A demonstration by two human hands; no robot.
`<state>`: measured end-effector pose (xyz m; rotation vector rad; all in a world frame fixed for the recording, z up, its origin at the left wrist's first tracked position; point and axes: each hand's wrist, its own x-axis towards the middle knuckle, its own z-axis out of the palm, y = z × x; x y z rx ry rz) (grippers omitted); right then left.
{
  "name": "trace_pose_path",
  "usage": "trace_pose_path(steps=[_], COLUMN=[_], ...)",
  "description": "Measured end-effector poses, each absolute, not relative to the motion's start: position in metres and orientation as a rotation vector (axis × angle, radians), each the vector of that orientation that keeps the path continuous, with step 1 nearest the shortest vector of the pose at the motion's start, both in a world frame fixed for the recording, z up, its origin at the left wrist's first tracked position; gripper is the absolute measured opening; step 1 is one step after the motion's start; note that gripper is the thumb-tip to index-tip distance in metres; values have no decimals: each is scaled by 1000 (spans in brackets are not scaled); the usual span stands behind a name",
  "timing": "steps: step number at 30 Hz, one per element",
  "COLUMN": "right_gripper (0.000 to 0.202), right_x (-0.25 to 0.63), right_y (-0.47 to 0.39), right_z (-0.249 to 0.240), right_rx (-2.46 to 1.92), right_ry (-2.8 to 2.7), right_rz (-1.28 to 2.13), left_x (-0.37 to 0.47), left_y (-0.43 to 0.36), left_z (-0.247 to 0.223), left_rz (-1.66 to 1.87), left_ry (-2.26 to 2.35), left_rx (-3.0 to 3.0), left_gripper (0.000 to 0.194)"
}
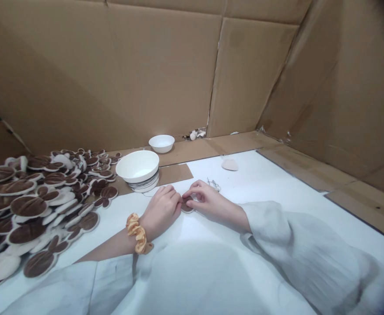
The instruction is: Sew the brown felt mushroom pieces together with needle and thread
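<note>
Near the middle of the white table, a small brown piece with a pale rim (188, 205) lies between my two hands. My left hand (164, 209), with an orange scrunchie (138, 233) at its wrist, has its fingers curled closed at the piece's left side. The thumb and index finger of my right hand (205, 200) are bent around the piece's right side, gripping it. Both fingertips are close together, and the hands cover part of the piece. Dark loose thread (214, 184) lies just beyond my right hand.
A heap of brown-and-white plush pieces (29, 205) fills the left side. A large white bowl (137, 167) wrapped with dark thread and a smaller white bowl (161, 143) stand behind my left hand. A pale piece (230, 164) lies farther back. Cardboard walls (159, 65) surround the table.
</note>
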<state>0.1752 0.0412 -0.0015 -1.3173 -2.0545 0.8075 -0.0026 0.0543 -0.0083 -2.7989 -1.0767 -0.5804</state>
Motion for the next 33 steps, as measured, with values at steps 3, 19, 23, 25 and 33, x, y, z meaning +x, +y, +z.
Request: trace_pose_path(steps=[3,19,23,25,33], right_gripper=[16,10,13,13,11], right_x=[173,167,168,168,164], right_y=[37,46,47,48,49], right_z=[4,12,13,13,10], right_rx=[-1267,-1261,-1232,-1224,-1222], right_ry=[-2121,-2456,-2516,-2508,-2404], right_rz=[738,473,358,341,528], left_x=[-2,-3,-3,-3,-4], left_y=[54,51,50,50,52], left_z=[-6,-2,-1,0,-2], left_rz=[-558,-498,-480,-486,-490], left_ry=[-1081,-1140,-1167,-1164,-1145], left_rx=[-2803,-2810,-2833,-2849,-2839], left_gripper=[17,18,16,15,16])
